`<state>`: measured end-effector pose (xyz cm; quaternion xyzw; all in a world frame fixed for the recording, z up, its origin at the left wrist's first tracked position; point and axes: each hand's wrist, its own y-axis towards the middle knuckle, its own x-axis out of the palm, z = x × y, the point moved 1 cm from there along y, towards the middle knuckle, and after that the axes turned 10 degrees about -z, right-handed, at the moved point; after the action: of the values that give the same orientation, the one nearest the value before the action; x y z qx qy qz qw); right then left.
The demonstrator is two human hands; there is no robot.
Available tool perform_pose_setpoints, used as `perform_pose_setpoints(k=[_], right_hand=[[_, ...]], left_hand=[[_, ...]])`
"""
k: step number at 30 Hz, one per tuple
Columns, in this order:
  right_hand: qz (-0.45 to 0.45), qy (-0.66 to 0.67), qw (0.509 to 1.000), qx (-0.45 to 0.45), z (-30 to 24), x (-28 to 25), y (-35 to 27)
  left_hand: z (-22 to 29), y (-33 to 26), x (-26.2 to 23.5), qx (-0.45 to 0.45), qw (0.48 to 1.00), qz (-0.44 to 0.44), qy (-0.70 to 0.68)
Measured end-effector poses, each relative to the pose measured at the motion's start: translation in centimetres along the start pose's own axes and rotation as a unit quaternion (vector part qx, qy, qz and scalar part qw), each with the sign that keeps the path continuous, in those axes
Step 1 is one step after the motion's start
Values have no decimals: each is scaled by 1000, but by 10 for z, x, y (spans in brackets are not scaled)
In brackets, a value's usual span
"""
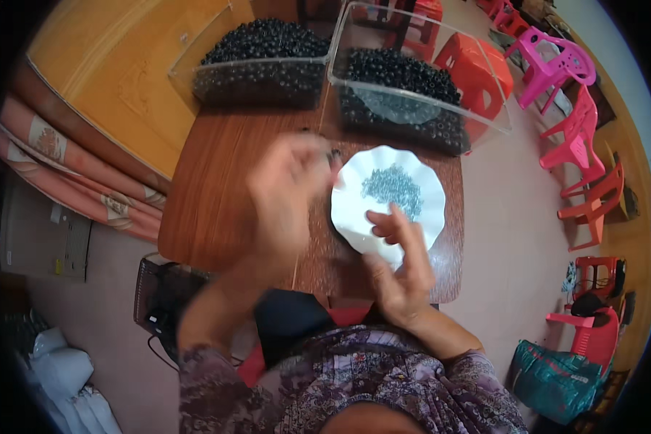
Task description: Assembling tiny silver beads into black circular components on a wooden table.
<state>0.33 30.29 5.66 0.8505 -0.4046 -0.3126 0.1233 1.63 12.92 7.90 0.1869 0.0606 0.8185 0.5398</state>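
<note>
A white plate (343, 210) with a scalloped rim stands on the brown wooden table, with a heap of small, shiny grey-blue pieces (393, 188) on it. Left of the plate, my left hand (289, 181) is raised and smeared by motion. At its fingertips shows a small black piece (333, 155), seemingly pinched between thumb and finger. My right hand (405, 271) is over the plate's near edge, thumb and fingers apart, with nothing visible in it. Its fingertips are close to the heap; whether they touch it I cannot tell.
Beyond the plate, two clear plastic bins hold many small black ring-like pieces: a left bin (260, 90) and a right bin (405, 108). A clear dish (390, 105) shows in the right one. Red and pink chairs (550, 65) line the right side; a curtain (79, 166) hangs left.
</note>
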Motion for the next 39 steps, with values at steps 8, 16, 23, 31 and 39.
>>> perform_pose_setpoints(k=[8,16,23,31,39], right_hand=[[-28,20,998,45,10,-9,-18],[-58,-31,997,27,26,-13,-13],[-90,-9,996,15,19,2,-4],[-102,-35,994,5,19,4,0],[-91,-12,994,53,21,10,12]], left_hand=[[14,187,-88,296,791,98,526],[-32,73,-127,133,822,-56,551],[-51,49,-138,11,831,-199,520],[-60,47,-152,43,811,-157,561],[-32,-5,-89,-145,989,-34,-3]])
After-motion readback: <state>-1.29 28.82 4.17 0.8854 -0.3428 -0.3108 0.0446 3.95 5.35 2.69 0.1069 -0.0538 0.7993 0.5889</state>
